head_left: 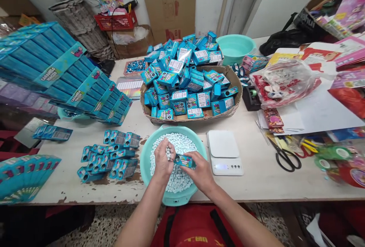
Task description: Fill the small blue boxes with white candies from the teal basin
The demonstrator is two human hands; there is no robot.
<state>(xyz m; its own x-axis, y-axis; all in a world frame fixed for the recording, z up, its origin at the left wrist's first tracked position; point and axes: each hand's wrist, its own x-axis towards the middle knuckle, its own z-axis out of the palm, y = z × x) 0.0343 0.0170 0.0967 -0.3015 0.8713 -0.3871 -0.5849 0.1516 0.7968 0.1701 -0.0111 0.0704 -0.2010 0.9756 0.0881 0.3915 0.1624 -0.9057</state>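
Over a turquoise basin (144, 152) filled with small pale candies (179, 182), both of my hands are close together. My left hand (163, 159) is curled around a bunch of the candies, some showing at its fingers. A small blue candy box (185, 161) lies on its side in my right hand (201, 171), gripped between thumb and fingers, with its end facing the left hand. Several similar blue boxes (122, 155) stand and lie in a group left of the basin. Behind it, a cut-down cardboard carton (148, 116) is heaped with more blue boxes (179, 87).
A white digital scale (224, 144) sits right of the basin. Black scissors (286, 157) and tape rolls (342, 153) lie farther right. Tall stacks of blue display packs (65, 68) rise at the left. Another turquoise basin (236, 45) stands at the back.
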